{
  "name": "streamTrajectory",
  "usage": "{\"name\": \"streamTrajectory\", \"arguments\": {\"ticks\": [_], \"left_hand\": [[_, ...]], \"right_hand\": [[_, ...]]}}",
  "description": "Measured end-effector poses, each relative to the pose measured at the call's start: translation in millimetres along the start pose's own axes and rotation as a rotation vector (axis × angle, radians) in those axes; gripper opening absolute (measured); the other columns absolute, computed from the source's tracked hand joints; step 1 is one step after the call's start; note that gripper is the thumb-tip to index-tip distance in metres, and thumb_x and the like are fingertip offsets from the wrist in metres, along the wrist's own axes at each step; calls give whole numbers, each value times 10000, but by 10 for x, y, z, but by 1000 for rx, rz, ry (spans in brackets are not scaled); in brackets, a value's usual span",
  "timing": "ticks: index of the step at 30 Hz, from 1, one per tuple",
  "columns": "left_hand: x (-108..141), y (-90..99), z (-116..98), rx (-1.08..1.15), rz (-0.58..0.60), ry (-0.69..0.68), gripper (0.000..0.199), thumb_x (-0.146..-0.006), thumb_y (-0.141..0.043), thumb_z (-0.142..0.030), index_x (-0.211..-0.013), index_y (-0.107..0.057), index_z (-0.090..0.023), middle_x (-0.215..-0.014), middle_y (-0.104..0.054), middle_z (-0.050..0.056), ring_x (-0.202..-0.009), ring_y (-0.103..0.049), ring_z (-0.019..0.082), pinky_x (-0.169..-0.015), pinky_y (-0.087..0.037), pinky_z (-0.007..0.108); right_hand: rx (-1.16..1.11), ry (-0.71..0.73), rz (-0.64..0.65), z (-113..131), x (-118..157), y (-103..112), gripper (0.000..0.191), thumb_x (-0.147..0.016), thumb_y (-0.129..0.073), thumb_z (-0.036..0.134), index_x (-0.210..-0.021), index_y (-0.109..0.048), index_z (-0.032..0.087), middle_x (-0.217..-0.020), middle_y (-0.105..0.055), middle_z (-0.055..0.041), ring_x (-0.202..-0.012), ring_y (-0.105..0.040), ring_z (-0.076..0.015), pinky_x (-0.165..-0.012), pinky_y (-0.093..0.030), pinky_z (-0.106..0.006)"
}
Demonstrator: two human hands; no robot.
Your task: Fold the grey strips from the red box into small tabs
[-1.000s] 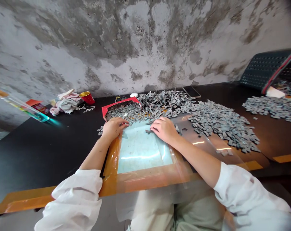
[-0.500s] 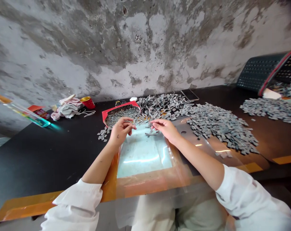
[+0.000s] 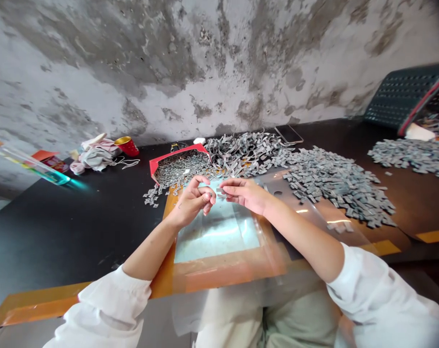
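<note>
My left hand hovers over the light blue lit panel, its thumb and fingers pressed together; what they hold, if anything, is too small to make out. Close beside it, my right hand pinches a small grey piece at its fingertips. Behind my hands, a red-edged tray holds many tiny grey parts. Curved grey strips lie heaped right of the tray, and a wide pile of short grey pieces spreads further right.
A black perforated basket lies tipped at the right, with another grey pile before it. A phone rests near the wall. At the left are a clear tube, crumpled cloths and a red cup.
My two hands have come closer together over the panel. The long curved strip that hung by my right hand no longer shows there; a short grey piece does. The view has shifted slightly.
</note>
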State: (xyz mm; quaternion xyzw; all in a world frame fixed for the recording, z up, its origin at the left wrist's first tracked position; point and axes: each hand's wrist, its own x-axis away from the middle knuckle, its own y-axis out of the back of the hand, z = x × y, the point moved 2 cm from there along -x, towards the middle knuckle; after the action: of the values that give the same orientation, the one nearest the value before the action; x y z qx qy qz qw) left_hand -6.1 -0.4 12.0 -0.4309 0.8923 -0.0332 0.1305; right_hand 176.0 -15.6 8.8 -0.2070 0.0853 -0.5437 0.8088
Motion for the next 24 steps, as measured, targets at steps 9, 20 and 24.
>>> {"name": "streamTrajectory", "arguments": {"ticks": [9,20,24], "left_hand": [[8,-53,-56,-107,57,15,375,-828,-676,-286,-817,-308,-212,-677,-671,-13,-415,-521,74,-416,-414,172],[40,-36,10,-164,112,19,288,-870,-616,-217,-812,-335,-205,-714,-663,8,-502,-503,73,-445,-393,174],[28,-31,14,-197,96,10,290,-870,-614,-223,-808,-332,-206,-716,-664,10,-484,-477,68,-445,-384,176]], "right_hand": [[-24,-174,76,-20,69,-52,392,-611,-817,226,-874,-526,213,-759,-663,23,-726,-629,-101,-742,-489,-238],[60,-178,90,4,92,-62,347,-639,-780,239,-841,-500,208,-732,-616,45,-705,-610,-91,-737,-461,-241],[102,-104,96,0,83,-70,302,-652,-760,241,-798,-499,199,-722,-601,49,-705,-607,-92,-702,-446,-235]]}}
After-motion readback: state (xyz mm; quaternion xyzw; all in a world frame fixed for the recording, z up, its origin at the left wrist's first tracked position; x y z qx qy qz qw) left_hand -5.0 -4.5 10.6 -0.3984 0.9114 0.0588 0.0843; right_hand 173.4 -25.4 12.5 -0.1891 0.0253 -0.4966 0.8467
